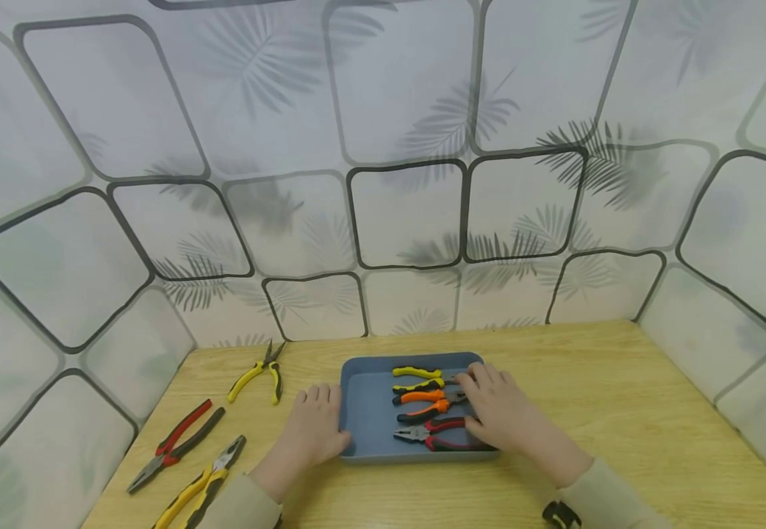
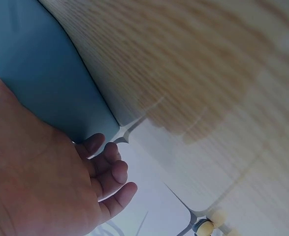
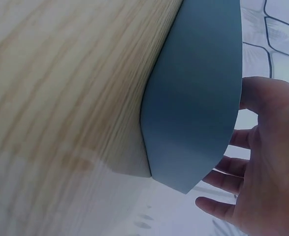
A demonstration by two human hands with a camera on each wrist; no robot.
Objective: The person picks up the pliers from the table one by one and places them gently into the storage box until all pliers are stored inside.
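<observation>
A shallow blue-grey tray (image 1: 368, 411) sits on the table between both hands. My left hand (image 1: 317, 425) rests against its left side, thumb by the near left corner; in the left wrist view that hand (image 2: 41, 167) has loosely bent fingers along the outer wall. Over the tray's right rim lies my right hand (image 1: 498, 408), fingers spread, as the right wrist view of the hand (image 3: 267, 162) also shows. Inside the tray are yellow-black pliers (image 1: 423, 386), orange-black pliers (image 1: 431, 405) and red-black pliers (image 1: 429, 433). The right hand partly hides their right ends.
Left of the tray on the wooden table (image 1: 595, 397) lie yellow long-nose pliers (image 1: 264, 373), red-black long-nose pliers (image 1: 174, 448) and larger yellow-black pliers (image 1: 207, 481). A patterned backdrop (image 1: 409, 213) stands behind and at both sides.
</observation>
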